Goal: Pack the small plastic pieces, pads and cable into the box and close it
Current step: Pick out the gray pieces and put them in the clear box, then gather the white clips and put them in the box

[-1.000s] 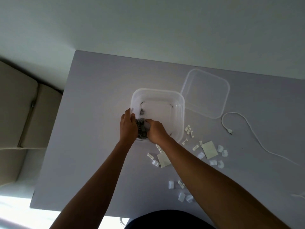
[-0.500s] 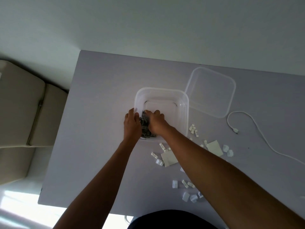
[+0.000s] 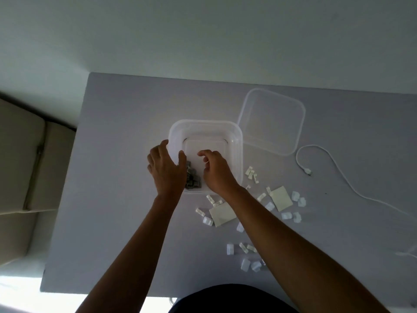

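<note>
A translucent plastic box [image 3: 237,141] stands open at the table's centre, with a heap of dark grey pieces [image 3: 193,180] in its near left corner. My left hand [image 3: 165,171] hovers at the box's left wall, fingers outside, thumb over the rim, holding nothing. My right hand [image 3: 216,171] is over the box's near side with loosely curled, empty fingers. Several small white plastic pieces [image 3: 251,173] and two pale square pads [image 3: 281,198] [image 3: 222,214] lie on the table to the right of the box. A white cable [image 3: 338,175] trails off to the right.
The clear lid [image 3: 272,123] lies flat behind and to the right of the box. More white pieces [image 3: 244,264] sit near the table's front edge, under my right forearm. A beige sofa [image 3: 20,168] stands left of the grey table [image 3: 117,154].
Both hands were pressed together around the grey pieces in the box. They have now drawn apart, leaving the heap lying in the box.
</note>
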`<state>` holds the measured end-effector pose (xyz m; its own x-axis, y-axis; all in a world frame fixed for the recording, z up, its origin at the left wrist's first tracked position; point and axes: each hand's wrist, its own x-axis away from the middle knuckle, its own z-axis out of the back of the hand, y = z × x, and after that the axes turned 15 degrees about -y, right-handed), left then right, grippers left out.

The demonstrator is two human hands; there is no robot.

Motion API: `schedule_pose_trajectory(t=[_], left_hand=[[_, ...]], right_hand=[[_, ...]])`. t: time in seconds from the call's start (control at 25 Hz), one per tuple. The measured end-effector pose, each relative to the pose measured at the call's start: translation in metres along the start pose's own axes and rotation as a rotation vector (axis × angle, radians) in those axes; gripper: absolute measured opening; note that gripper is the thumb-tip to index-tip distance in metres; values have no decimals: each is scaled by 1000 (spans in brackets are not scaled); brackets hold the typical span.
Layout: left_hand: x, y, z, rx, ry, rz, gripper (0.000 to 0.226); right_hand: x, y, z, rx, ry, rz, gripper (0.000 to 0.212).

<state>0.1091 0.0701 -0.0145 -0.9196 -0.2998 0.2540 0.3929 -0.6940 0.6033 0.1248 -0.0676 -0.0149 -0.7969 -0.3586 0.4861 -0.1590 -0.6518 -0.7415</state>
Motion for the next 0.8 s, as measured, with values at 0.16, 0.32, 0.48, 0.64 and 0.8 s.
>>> schedule_pose_trajectory(t=[0.16, 0.32, 0.48, 0.64, 0.8], left_hand=[[23, 58, -13, 30, -10, -348, 30], [53, 109, -65, 0, -411, -641, 25], [67, 123, -126, -197, -688, -573, 45], [75, 122, -152, -343, -699, -456, 56], [97, 108, -157, -289, -628, -449, 41]], right_hand=[[47, 28, 39, -70, 342, 98, 30], [92, 94, 73, -71, 604, -78, 33], [134, 153, 88, -94, 613, -296, 34], [160, 186, 86, -96, 580, -334, 33], [168, 194, 65, -38, 443, -250, 26]])
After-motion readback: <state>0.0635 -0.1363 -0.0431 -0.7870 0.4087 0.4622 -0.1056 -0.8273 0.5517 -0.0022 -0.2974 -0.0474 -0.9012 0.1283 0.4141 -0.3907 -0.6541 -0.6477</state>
